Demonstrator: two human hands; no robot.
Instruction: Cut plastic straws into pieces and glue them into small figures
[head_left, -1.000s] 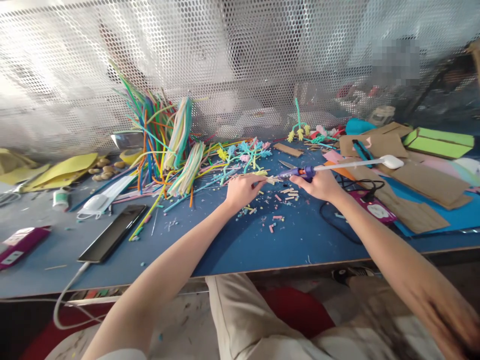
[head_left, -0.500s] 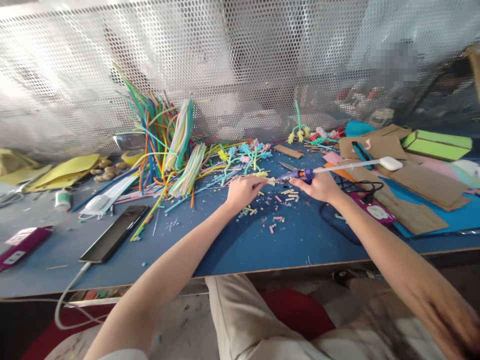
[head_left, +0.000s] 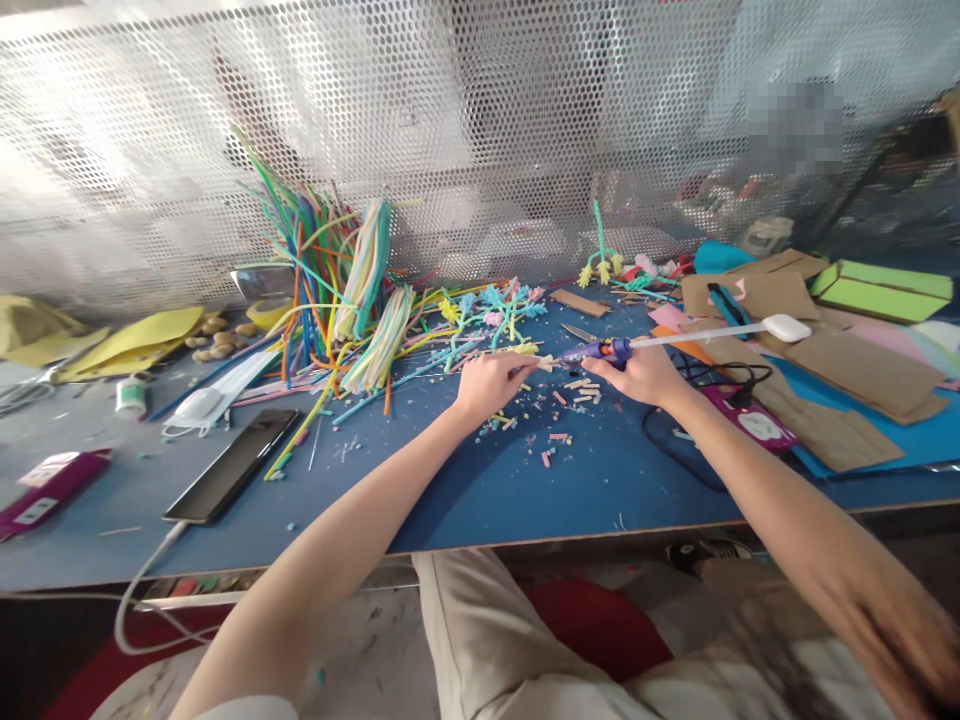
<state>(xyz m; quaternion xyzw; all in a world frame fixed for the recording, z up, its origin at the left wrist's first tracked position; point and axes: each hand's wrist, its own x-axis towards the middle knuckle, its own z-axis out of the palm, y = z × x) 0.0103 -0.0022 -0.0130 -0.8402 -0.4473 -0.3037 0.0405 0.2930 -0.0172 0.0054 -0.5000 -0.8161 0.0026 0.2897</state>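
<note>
With its fingers pinched, my left hand (head_left: 487, 385) holds a small pale-yellow pipe cleaner piece (head_left: 545, 363), pointing right. My right hand (head_left: 645, 372) is wrapped round a purple hot glue gun (head_left: 606, 350), whose nozzle meets or almost meets that piece; I cannot tell which. A long whitish glue stick (head_left: 697, 333) sticks out of the gun's back to the right. Below the hands lie short cut pipe cleaner bits (head_left: 585, 392). Just behind them rest pastel pipe cleaner flowers (head_left: 499, 305) and scissors (head_left: 581, 333), partly seen.
Bundled pipe cleaners (head_left: 364, 280) stand at the back left. A phone (head_left: 232, 465) on a cable lies left, near a purple box (head_left: 49, 490). Right are a power strip (head_left: 750, 418) with a black cord, cardboard sheets (head_left: 862, 370) and a green box (head_left: 885, 290). A perforated metal screen (head_left: 420, 130) rises behind.
The view has shifted slightly. Both hands keep their grips, and the glue gun's nozzle stays at the pale-yellow piece.
</note>
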